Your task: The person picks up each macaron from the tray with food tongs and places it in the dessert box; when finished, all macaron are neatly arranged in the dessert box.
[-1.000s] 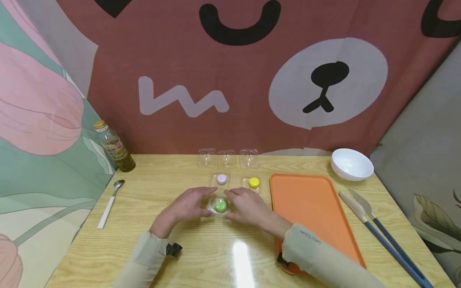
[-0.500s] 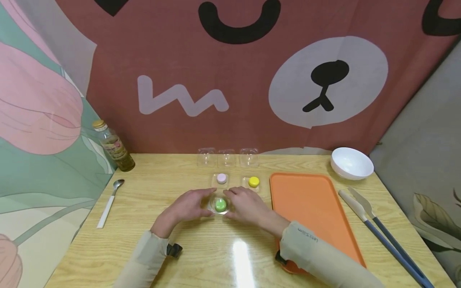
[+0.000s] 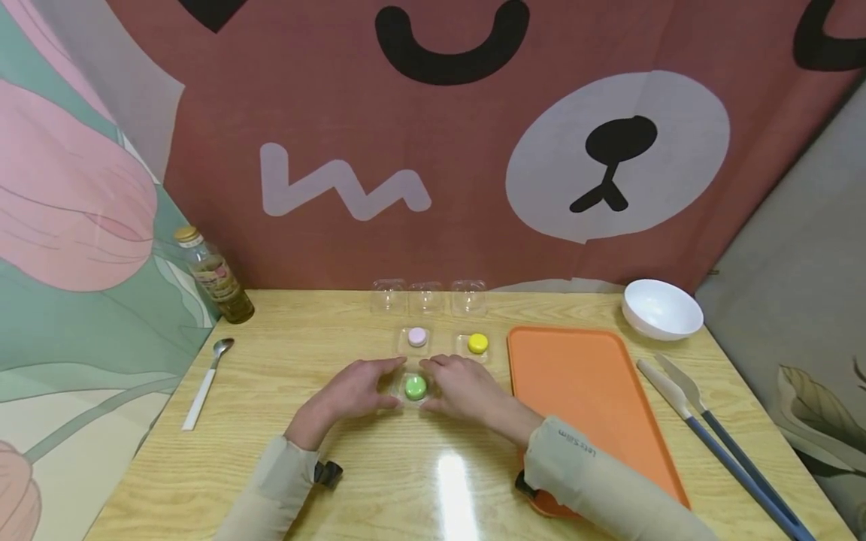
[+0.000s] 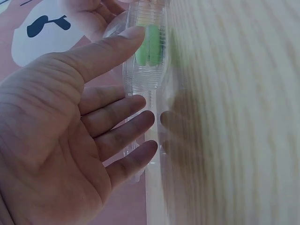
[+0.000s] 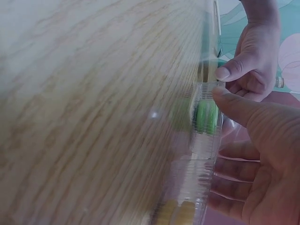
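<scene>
A green macaron [image 3: 416, 388] sits inside a clear plastic box [image 4: 145, 80] on the table, between both hands. From the left, my left hand [image 3: 357, 387] touches the box with its thumb at the near side; its other fingers are spread and nearly straight in the left wrist view. My right hand [image 3: 467, 387] is on the opposite side, thumb tip at the box's near edge, fingers extended toward the far side. Behind them a pink macaron [image 3: 417, 336] and a yellow macaron [image 3: 478, 343] lie in clear plastic trays.
Several clear plastic pieces [image 3: 426, 297] line the back edge. An orange tray [image 3: 588, 406], a white bowl [image 3: 661, 309] and two long blue-handled utensils [image 3: 727, 451] are at right. At left stand a bottle [image 3: 218, 278] and a spoon [image 3: 207, 385].
The clear cover over the green macaron, tilted and domed in view a second ago, now lies flatter over it. Both hands have hardly moved.
</scene>
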Demonstrator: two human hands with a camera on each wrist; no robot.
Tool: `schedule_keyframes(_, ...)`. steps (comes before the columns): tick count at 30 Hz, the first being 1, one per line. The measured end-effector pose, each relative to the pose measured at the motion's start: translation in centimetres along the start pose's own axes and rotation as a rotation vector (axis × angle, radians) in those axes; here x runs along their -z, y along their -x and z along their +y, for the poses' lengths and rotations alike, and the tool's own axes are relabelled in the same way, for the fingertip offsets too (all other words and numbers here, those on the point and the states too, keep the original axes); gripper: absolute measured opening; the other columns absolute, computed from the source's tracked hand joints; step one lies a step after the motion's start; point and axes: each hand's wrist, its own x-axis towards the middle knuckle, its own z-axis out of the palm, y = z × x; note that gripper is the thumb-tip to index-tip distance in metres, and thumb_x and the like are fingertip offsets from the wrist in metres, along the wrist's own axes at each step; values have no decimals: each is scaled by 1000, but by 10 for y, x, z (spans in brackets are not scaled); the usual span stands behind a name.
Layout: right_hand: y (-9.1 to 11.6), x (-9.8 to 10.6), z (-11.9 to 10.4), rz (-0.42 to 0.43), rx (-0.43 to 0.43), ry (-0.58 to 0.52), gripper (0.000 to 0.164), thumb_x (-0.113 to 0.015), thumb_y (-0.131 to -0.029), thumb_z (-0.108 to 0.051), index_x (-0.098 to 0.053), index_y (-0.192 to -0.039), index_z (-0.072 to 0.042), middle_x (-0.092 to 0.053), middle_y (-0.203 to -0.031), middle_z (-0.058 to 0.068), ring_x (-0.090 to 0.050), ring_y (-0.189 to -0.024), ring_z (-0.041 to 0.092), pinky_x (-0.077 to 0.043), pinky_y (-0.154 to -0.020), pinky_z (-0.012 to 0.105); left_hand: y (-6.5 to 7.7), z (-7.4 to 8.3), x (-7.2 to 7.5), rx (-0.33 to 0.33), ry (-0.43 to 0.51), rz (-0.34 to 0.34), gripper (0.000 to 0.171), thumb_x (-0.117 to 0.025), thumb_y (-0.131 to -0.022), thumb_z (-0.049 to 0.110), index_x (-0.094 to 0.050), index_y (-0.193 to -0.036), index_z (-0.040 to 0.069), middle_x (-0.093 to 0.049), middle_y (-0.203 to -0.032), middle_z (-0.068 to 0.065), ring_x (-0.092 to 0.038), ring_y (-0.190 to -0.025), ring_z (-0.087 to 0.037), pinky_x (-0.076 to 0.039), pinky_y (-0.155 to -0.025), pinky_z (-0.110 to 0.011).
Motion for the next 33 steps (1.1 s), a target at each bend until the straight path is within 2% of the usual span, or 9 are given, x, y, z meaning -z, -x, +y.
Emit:
schedule_keyframes(24, 4, 2, 1, -25, -2, -39, 80, -78, -85, -52, -53, -146, -8, -59, -145, 12, -61, -128, 31, -53, -105, 45, 2, 5, -1, 12, -9, 3, 79, -86, -82, 33, -51, -150, 12, -60, -145, -11, -57, -133, -29, -47, -112, -46)
schedule_keyframes(29, 5, 0, 3, -1, 21, -10, 81, -76, -85, -55, -53, -146, -7, -60, -144, 13, -61, -128, 31, -53, -106, 45, 6, 3, 1, 11, 44, 10, 88, -85, -82, 36, -42, -156, 16, -58, -147, -13, -55, -136, -30, -46, -113, -49)
schedule_keyframes(33, 5, 1, 6, 40, 46, -4, 85, -76, -84, -57, -51, -147, -5, -59, -144, 13, -58, -132, 31, -49, -111, 46, 8, -2, 7, -1, 130, 31, 88, -78, -88, 43, -33, -160, 21, -53, -153, -10, -53, -138, -31, -44, -114, -53)
